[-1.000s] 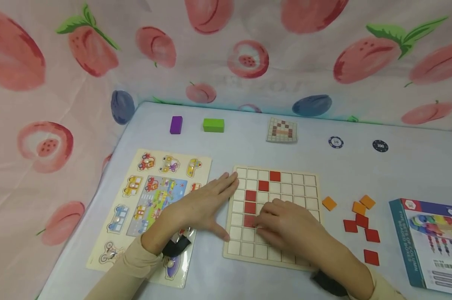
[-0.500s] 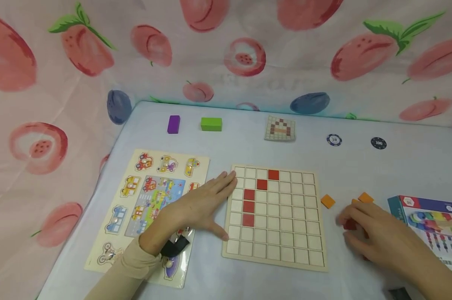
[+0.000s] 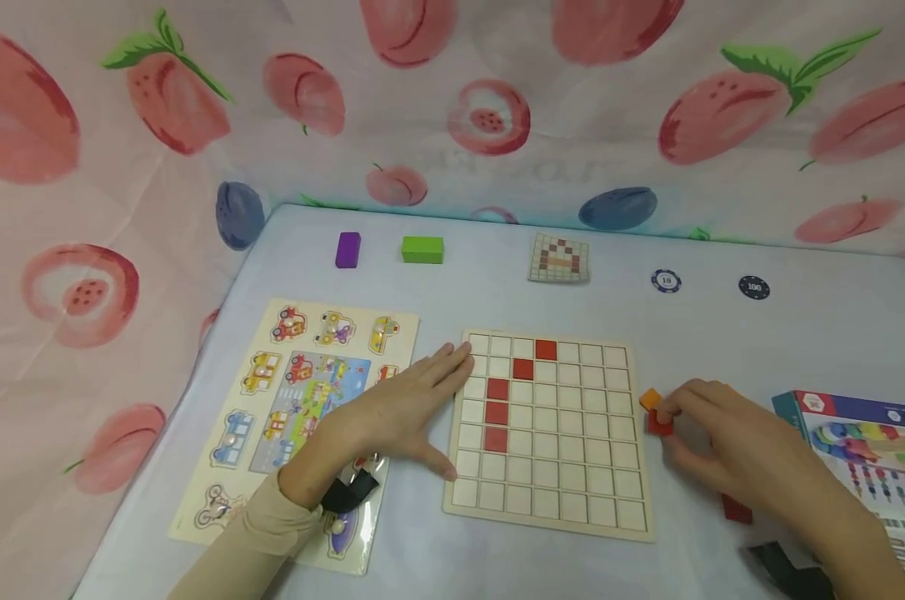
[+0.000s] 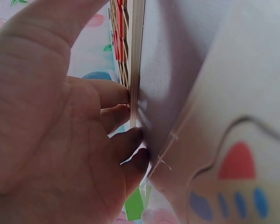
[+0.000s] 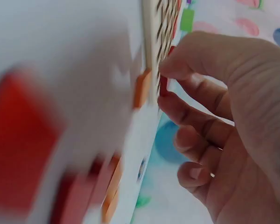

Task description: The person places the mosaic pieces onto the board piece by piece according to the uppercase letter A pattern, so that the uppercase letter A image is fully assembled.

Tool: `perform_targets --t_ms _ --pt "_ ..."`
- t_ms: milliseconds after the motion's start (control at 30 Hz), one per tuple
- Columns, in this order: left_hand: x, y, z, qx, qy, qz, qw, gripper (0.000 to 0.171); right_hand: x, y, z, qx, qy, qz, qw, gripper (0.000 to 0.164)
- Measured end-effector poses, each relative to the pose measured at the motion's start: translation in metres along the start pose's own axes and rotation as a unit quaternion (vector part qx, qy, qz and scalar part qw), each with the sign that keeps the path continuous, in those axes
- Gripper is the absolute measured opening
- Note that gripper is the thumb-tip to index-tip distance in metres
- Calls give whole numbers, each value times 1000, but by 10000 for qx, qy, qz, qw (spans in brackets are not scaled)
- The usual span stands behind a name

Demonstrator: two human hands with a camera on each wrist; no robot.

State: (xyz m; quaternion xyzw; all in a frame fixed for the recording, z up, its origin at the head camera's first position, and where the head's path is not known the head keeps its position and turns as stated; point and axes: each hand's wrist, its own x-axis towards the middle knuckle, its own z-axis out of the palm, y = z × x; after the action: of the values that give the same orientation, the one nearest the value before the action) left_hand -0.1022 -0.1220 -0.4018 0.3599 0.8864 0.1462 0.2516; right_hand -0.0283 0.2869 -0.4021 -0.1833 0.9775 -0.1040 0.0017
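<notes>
A square wooden grid board [image 3: 569,447] lies in the middle, with several red tiles in its upper left cells, such as the red tile [image 3: 497,412]. Along its left edge rests my left hand [image 3: 400,414], fingers straight and spread; in the left wrist view the fingertips [image 4: 121,93] sit right at the board's side. My right hand [image 3: 748,454], just right of the board, pinches a red square tile [image 3: 658,423] between thumb and fingers. That tile also shows at the fingertips in the right wrist view [image 5: 164,86]. An orange tile [image 3: 650,398] lies beside it.
Under the right hand, loose tiles are partly hidden; one red tile [image 3: 737,508] shows. A box [image 3: 857,467] stands at far right, a vehicle puzzle [image 3: 197,467] left. Behind are a pattern card [image 3: 559,257], purple block [image 3: 348,250], green block [image 3: 422,250] and two chips [image 3: 666,281].
My right hand has gone from the board to the loose tiles on the right, taken a red tile, and moved back left toward the board. The left hand has stayed put.
</notes>
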Motion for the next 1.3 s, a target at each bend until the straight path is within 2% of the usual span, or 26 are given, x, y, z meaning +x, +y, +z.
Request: perform_targets --t_ms 167,300,433,633,867,1000,1133,1300 --pt "2 1 0 19 -36 89 10000 139 38 -17 2 188 293 -512 9981 31" --pt "4 2 2 19 -46 139 9999 139 62 -26 5 213 242 -775 9965 22" --pt "5 3 2 74 -46 151 9998 140 73 -30 7 191 77 -842 9962 20" --pt "5 5 1 132 -82 105 9998 140 80 -34 10 238 -155 -728 9969 20" --pt "4 5 1 107 -86 87 9999 141 82 -34 12 416 -214 -783 9958 23" --pt "3 3 0 145 -73 72 9998 140 79 -36 11 419 -145 -852 9954 25" --pt "2 1 -1 98 -53 32 9999 139 76 -41 15 178 48 -975 9951 29" --pt "1 0 -1 83 -18 24 10000 139 62 -34 11 318 39 -697 9971 28"
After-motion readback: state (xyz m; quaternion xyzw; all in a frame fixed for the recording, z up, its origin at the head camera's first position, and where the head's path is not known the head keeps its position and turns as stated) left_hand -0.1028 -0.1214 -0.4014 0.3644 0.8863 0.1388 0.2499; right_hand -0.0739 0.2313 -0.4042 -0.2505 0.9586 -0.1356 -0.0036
